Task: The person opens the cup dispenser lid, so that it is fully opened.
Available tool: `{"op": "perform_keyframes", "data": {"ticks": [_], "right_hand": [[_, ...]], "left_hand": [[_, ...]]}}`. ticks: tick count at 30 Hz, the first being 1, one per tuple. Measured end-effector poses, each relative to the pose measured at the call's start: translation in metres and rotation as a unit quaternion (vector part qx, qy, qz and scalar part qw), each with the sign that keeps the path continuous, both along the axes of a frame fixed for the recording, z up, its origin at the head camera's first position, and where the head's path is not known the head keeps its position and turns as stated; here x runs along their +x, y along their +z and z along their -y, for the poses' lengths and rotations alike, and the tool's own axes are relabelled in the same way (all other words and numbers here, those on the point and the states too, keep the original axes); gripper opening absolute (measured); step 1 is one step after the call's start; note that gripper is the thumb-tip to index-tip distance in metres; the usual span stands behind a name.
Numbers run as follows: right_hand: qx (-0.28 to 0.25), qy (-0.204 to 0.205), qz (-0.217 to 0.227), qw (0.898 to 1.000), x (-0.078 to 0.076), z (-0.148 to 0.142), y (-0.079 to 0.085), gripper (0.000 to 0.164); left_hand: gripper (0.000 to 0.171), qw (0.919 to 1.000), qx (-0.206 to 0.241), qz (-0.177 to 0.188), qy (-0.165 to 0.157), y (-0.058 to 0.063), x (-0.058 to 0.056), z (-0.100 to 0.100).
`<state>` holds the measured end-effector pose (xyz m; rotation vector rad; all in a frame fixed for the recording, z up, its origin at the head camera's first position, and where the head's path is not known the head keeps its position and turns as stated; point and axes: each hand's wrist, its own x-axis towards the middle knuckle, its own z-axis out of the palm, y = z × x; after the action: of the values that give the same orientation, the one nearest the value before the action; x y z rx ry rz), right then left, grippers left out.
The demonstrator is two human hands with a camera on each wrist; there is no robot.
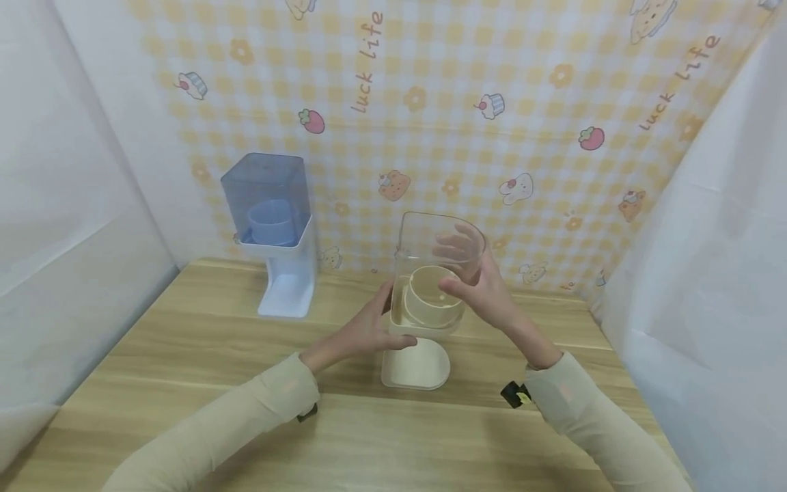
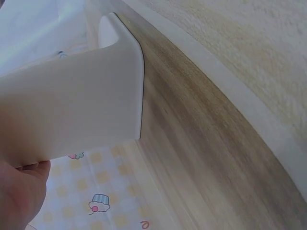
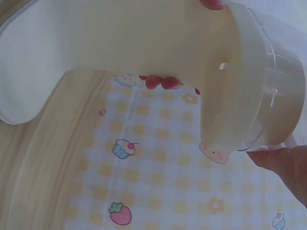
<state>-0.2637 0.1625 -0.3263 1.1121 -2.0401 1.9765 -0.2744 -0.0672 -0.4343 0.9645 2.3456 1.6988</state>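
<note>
A cream dispenser stand (image 1: 415, 365) with a flat rounded foot stands on the wooden table. Over its top tray sits a tall clear cover (image 1: 424, 236), and a round cream cup-shaped piece (image 1: 433, 297) shows through it. My left hand (image 1: 369, 328) grips the stand just below the tray, thumb in front; its fingertips (image 3: 160, 82) show behind the neck in the right wrist view. With fingers behind and thumb in front, my right hand (image 1: 488, 290) holds the clear cover's right side. The left wrist view shows the stand's plain back (image 2: 72, 100) beside the left hand.
Farther back on the left stands a similar dispenser (image 1: 289, 280), white below with a translucent blue cover. A yellow-checked cloth (image 1: 369, 150) hangs behind the wooden table (image 1: 381, 444). White sheets (image 1: 695, 273) close in both sides.
</note>
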Motion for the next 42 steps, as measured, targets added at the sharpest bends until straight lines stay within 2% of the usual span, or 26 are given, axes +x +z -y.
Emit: {"op": "perform_keyframes", "data": {"ticks": [10, 12, 17, 18, 28, 34, 42], "right_hand": [[-0.019, -0.008, -0.006, 1.000, 0.0004, -0.0012, -0.0065, 0.090], [-0.024, -0.008, -0.008, 1.000, 0.0018, -0.0006, -0.0064, 0.090], [-0.034, -0.003, -0.015, 0.999, 0.0021, 0.0013, -0.0065, 0.090], [-0.035, -0.001, -0.016, 0.999, 0.0017, 0.0012, -0.0068, 0.090], [-0.025, -0.006, -0.009, 1.000, -0.0007, 0.0010, -0.0057, 0.088], [-0.012, -0.011, 0.008, 1.000, -0.0015, 0.0054, -0.0043, 0.089], [-0.015, -0.001, -0.008, 1.000, -0.0017, 0.0023, -0.0016, 0.090]], "left_hand": [[0.107, 0.9999, 0.012, -0.003, -0.008, -0.0006, 0.0006, -0.0009], [0.106, 0.9999, 0.006, 0.002, -0.009, 0.0046, 0.0039, -0.0009], [0.108, 0.9999, -0.006, 0.005, -0.007, 0.0041, 0.0028, -0.0016], [0.109, 1.0000, -0.006, 0.002, -0.007, 0.0002, 0.0003, -0.0018], [0.104, 1.0000, 0.003, -0.001, -0.006, -0.0020, 0.0000, 0.0002], [0.105, 0.9998, -0.005, 0.011, 0.015, -0.0011, 0.0026, 0.0047], [0.104, 1.0000, 0.003, 0.001, 0.000, -0.0022, 0.0002, 0.0001]]}}
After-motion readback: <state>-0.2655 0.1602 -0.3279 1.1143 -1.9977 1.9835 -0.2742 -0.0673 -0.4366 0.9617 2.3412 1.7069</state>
